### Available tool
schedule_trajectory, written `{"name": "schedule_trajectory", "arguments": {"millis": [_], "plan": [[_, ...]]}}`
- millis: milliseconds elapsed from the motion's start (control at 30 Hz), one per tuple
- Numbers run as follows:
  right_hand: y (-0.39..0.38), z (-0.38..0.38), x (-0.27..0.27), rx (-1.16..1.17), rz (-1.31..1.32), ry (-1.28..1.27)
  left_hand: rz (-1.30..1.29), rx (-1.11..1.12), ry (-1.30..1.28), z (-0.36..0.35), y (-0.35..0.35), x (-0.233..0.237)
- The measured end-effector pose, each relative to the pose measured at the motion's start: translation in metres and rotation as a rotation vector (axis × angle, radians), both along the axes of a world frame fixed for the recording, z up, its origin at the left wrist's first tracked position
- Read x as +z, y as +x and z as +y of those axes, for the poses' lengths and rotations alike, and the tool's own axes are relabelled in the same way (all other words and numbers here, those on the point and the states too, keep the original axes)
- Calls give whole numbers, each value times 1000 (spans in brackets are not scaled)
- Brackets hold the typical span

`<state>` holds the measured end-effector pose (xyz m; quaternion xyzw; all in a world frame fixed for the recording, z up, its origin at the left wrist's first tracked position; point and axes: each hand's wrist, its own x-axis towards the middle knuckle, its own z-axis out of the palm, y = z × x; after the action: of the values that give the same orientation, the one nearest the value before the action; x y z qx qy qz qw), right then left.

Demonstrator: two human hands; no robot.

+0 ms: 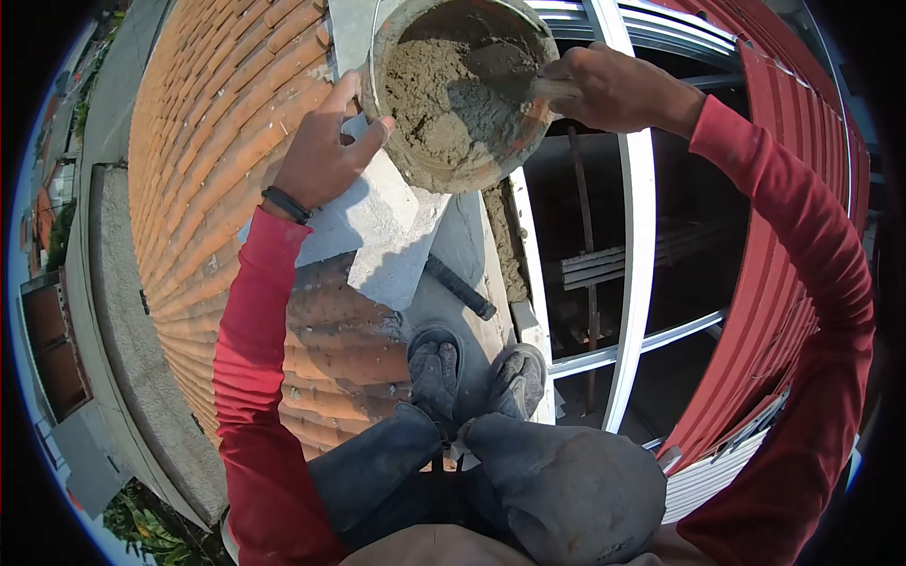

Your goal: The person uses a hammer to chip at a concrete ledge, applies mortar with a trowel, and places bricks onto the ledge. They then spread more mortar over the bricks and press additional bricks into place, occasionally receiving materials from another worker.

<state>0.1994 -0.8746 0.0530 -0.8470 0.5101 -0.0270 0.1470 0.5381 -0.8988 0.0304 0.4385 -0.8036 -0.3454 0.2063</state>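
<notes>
A round bucket of wet grey-brown mortar is at the top of the view. My left hand grips the bucket's left rim, fingers on the outside and thumb toward the front. On the opposite side, my right hand is closed around what looks like a trowel handle. A dark, flat blade lies in the mortar, partly in shadow; the fingers hide much of the handle. Below the bucket, a black-gripped tool handle rests by a pale, mortar-crusted board.
Orange roof tiles slope away on the left. My shoes stand on a narrow concrete ledge. To the right, white metal beams cross a dark, deep opening, with red corrugated roofing beyond. A strip of mortar runs along the ledge.
</notes>
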Motion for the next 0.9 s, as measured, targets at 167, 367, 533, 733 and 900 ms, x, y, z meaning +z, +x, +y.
{"name": "schedule_trajectory", "arguments": {"millis": [167, 367, 533, 733, 900], "plan": [[-10, 24, -7, -188, -282, 509, 153, 0, 96, -5, 16, -26], [23, 58, -29, -286, -700, 805, 137, 24, 141, -8, 17, -16], [45, 70, -32, -413, -1025, 781, 324, 9, 116, -13, 23, -25], [50, 91, -13, -558, -1239, 725, 57, 172, 144, -21, 43, -32], [11, 117, 23, -541, -1099, 558, 396, 136, 200, -43, 67, -50]]}}
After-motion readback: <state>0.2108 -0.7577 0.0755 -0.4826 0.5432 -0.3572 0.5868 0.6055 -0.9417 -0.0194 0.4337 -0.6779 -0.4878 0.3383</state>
